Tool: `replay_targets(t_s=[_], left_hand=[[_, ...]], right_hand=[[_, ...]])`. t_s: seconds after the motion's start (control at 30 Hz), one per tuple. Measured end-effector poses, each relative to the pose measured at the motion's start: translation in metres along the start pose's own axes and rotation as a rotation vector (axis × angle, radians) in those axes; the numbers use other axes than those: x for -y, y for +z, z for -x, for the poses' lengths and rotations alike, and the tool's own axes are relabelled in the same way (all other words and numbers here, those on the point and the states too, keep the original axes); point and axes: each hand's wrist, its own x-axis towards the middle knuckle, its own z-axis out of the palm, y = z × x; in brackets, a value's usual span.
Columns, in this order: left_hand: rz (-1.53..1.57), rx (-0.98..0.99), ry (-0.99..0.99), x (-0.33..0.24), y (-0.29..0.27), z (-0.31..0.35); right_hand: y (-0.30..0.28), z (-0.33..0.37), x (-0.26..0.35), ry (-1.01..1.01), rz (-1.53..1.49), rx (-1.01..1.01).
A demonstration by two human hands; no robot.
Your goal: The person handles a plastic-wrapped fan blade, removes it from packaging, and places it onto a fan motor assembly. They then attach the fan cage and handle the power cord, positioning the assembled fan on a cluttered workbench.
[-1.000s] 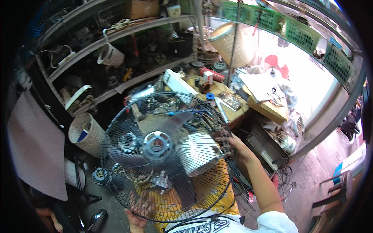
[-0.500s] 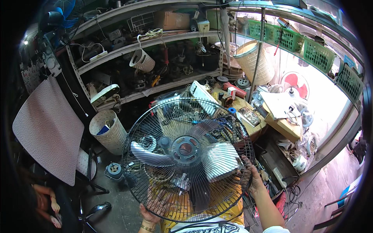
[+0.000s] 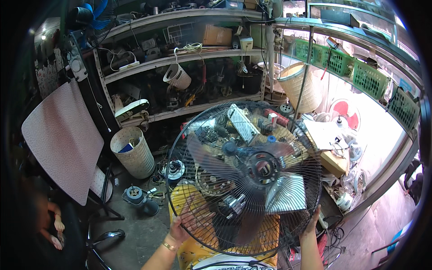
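In front of me is a round black wire fan guard (image 3: 211,245), tilted, with dark see-through fan blades (image 3: 252,225) and a round hub (image 3: 263,168) showing at its middle. My left hand (image 3: 180,228) grips its lower left rim, fingers spread behind the wires. My right hand (image 3: 310,221) is closed on the lower right rim, its fingers partly hidden. Through the wires I see a silver metal motor part (image 3: 231,204) near my lap and a cluttered work table beyond it. Yellow patterned cloth (image 3: 180,198) covers my legs.
A white perforated bin (image 3: 133,155) and a motor on a stand (image 3: 135,193) are on the floor at left, near a chair (image 3: 67,139). Another person's hands (image 3: 57,234) show at lower left. Shelves (image 3: 180,57) hold parts behind. Cables (image 3: 335,243) lie at right.
The fan guard with its blades has shifted right and tilted, both hands still on its rim. My left hand shows more now. The view has turned slightly left.
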Motion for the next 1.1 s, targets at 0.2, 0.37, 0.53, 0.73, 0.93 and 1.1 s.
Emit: replay_targets(t_s=[0.2,0.37,0.53,0.73,0.93,1.1], left_hand=[[0.015,0.341,-0.077,-0.047,0.052,-0.094],[0.099,0.456,-0.098,-0.068,0.077,-0.175],[0.100,0.540,-0.174,-0.069,0.099,-0.240],[0.193,0.594,-0.292,-0.033,0.103,-0.263],[0.167,0.403,-0.429,-0.018,0.086,-0.255],[0.130,0.352,-0.415,-0.011,0.061,-0.266]], right_hand=[[-0.046,-0.006,0.032,-0.284,-0.006,0.252],[-0.051,-0.006,0.074,-0.485,-0.101,0.349],[-0.046,0.008,0.107,-0.632,-0.160,0.177],[-0.064,0.029,0.136,-0.795,-0.180,-0.077],[-0.071,0.031,0.126,-0.845,-0.211,-0.338],[-0.077,0.024,0.104,-0.827,-0.240,-0.451]])
